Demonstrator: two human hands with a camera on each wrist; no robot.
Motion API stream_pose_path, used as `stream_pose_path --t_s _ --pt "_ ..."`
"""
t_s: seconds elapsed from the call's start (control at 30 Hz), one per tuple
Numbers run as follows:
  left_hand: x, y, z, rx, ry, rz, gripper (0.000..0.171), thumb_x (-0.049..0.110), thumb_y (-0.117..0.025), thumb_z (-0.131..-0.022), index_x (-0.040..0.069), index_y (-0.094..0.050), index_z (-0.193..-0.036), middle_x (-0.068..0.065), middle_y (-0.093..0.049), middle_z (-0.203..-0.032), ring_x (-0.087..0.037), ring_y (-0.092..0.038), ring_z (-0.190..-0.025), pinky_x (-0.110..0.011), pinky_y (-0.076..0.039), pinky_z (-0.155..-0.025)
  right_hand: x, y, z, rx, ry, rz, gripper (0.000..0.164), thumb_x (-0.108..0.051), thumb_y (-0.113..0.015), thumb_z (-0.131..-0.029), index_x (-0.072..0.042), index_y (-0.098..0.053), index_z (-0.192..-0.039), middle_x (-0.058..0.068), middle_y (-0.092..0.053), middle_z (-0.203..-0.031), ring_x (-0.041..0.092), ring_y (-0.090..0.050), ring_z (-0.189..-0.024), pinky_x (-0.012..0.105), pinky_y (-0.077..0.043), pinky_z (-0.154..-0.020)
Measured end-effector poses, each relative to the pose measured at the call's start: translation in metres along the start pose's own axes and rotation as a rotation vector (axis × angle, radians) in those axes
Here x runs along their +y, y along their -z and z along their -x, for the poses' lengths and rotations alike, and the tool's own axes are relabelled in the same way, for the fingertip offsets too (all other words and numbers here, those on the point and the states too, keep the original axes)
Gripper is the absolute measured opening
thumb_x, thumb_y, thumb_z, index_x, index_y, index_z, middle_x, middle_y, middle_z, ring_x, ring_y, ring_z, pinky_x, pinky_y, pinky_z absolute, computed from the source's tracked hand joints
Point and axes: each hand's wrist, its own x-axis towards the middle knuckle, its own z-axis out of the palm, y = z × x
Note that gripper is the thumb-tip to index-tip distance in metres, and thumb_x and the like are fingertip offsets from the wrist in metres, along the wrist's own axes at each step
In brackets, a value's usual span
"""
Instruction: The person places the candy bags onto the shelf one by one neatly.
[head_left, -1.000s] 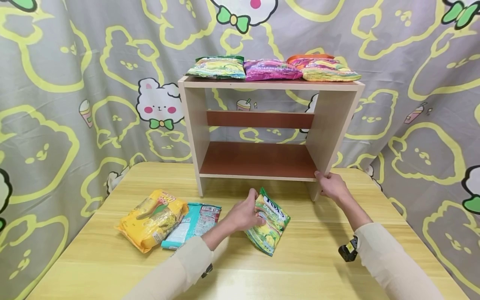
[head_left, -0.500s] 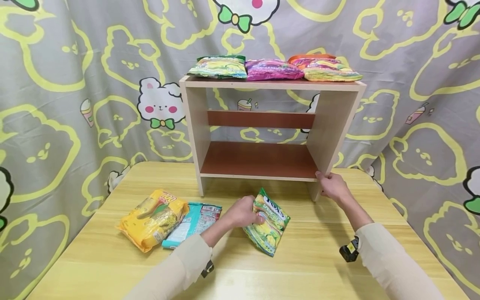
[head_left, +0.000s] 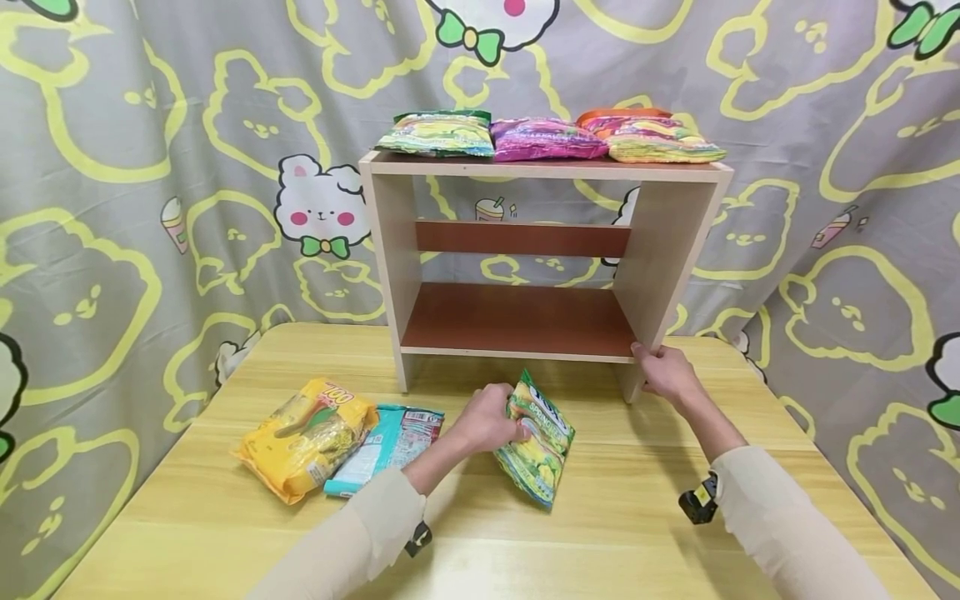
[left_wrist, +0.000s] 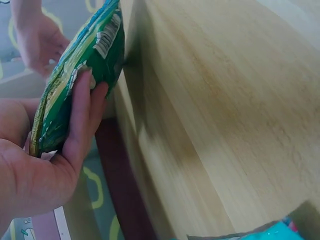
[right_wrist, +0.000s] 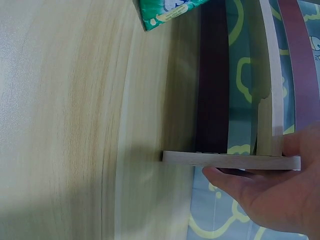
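Note:
In the head view my left hand [head_left: 487, 419] grips a green and yellow bag of Fox's candy [head_left: 540, 442] by its left edge, tilted in front of the shelf. From the left wrist, the bag [left_wrist: 107, 55] shows side-on, its green back with a barcode facing the table and fingers curled against it. My right hand [head_left: 667, 371] holds the small wooden shelf [head_left: 517, 321] low on its right side panel. Seen from the right wrist, thumb and fingers clasp around that panel [right_wrist: 225, 160].
Left on the wooden table [head_left: 615, 533] lie a yellow snack bag [head_left: 292, 442] and a turquoise packet [head_left: 390, 442], partly overlapping. Along the shelf top sit a green bag [head_left: 442, 135], a purple bag [head_left: 543, 139] and yellow-pink bags [head_left: 660, 146]. A patterned curtain [head_left: 240, 208] hangs behind.
The left fingers have shifted lower along the candy bag's edge. Most recently the bag has tipped more upright. My right hand and the shelf stay put.

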Motion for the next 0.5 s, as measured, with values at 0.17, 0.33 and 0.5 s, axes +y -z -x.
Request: stream_pose_path --t_s 0.17,0.33,0.5 --pt "0.0 0.0 -0.001 0.008 0.01 0.007 0.039 0.005 -0.082 -0.078 0.001 -0.063 -0.111 -0.005 -0.065 -0.074 -0.015 -0.06 -0.064 -0.029 -0.048 -0.056 0.0 0.0 0.0 0.008 -0.001 0.004 0.071 -0.049 -0.029 -0.107 0.008 -0.047 -0.144 0.038 -0.042 -0.148 0.041 -0.069 -0.111 0.05 -0.053 -0.1" --pt "0.004 0.005 -0.001 0.0 -0.015 -0.01 0.039 0.005 -0.082 -0.078 0.001 -0.063 -0.111 -0.004 -0.067 -0.076 -0.015 -0.063 -0.067 -0.03 -0.052 -0.062 0.0 -0.001 0.0 0.018 0.001 0.003 0.071 -0.049 -0.03 -0.107 0.008 -0.048 -0.144 0.037 -0.044 -0.147 0.041 -0.07 -0.11 0.049 -0.054 -0.099" --pt "0.023 0.022 -0.001 -0.029 -0.048 -0.05 0.041 0.007 -0.081 -0.081 -0.001 -0.061 -0.115 -0.006 -0.07 -0.082 -0.013 -0.063 -0.068 -0.03 -0.052 -0.063 0.001 -0.001 -0.001 0.037 0.004 -0.003 0.069 -0.049 -0.032 -0.107 0.008 -0.052 -0.14 0.037 -0.05 -0.141 0.039 -0.072 -0.104 0.047 -0.055 -0.095"
